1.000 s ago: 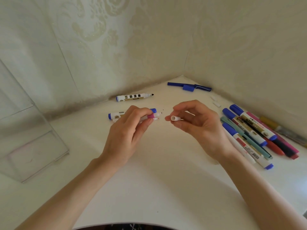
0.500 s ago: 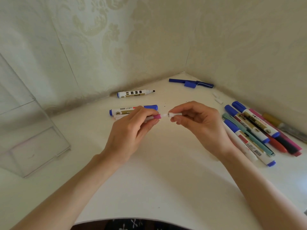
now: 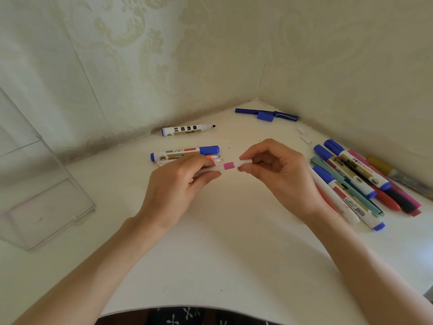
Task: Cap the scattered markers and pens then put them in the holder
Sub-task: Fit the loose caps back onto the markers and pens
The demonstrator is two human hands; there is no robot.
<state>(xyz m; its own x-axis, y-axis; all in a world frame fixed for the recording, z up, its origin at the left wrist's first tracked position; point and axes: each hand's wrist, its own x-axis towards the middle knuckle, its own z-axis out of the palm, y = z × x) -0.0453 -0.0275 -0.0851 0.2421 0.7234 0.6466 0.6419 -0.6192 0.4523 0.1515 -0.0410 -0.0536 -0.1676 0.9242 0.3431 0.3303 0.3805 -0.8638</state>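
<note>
Here, above the white table, the left hand grips a pink-banded white pen as the right hand pinches the cap at its tip; the clear holder stands left.

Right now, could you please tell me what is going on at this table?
A person is capping a thin white pen: the left hand grips its barrel and the right hand pinches the white cap seated against the pink band. The clear holder stands at the left with no pens visible inside. An uncapped marker lies by the wall, a blue pen in the corner, and a pile of markers at the right.
</note>
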